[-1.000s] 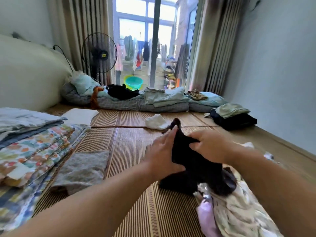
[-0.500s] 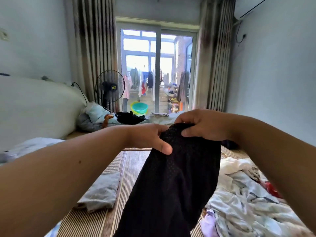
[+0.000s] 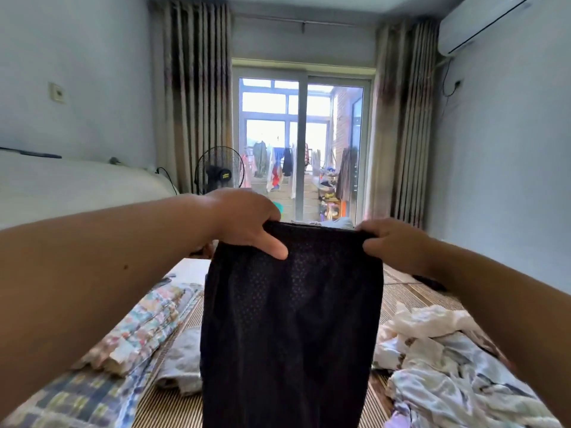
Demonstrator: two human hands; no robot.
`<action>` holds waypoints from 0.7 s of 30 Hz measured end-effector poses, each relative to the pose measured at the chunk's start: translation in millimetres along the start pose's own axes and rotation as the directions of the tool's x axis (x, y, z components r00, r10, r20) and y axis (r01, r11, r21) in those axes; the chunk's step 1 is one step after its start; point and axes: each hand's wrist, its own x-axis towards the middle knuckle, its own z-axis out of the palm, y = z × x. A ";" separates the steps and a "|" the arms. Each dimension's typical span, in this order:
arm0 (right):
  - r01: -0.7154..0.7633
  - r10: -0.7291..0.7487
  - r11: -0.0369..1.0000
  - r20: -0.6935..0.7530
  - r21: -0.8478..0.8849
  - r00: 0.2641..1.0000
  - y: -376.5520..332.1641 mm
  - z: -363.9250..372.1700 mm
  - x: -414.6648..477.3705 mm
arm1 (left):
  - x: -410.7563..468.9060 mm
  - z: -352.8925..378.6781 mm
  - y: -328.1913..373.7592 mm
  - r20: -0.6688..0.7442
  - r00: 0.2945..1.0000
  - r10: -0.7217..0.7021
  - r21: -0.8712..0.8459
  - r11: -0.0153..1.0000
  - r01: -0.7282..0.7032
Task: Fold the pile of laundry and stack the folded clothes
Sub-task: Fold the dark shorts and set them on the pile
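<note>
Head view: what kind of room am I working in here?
Most likely a bedroom in a home: curtains flank a sliding glass door onto a laundry balcony, a wall air conditioner hangs above, and folded bedding lies on a woven mat.

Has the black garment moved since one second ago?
Yes. The black garment was bunched low on the mat; now both hands hold it up, spread, its top edge level with the bottom of the glass door.

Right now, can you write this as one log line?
step: spread garment | left hand: gripping black mesh garment top edge | right hand: gripping same edge | unfolded pile: right
</note>
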 end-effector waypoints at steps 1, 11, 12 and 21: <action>-0.012 0.017 0.997 -0.073 0.070 0.997 -2.9 -9.0 3.2 | -1.8 -2.7 -7.7 0.000 1.000 0.012 0.078 0.997 -0.012; 0.047 0.007 0.938 -0.154 0.344 0.988 -32.7 -57.6 20.4 | -1.1 -11.1 -44.3 -0.236 0.948 -0.214 -0.533 0.844 0.057; 0.044 0.001 0.948 -0.141 0.314 0.990 -32.5 -60.3 19.5 | -0.4 -8.5 -45.6 -0.218 0.945 -0.244 -0.642 0.765 0.049; -0.177 0.296 0.874 -0.208 0.452 0.932 -30.3 -39.4 31.3 | 13.7 -2.6 -16.6 -0.142 0.834 -0.533 -0.737 0.619 0.270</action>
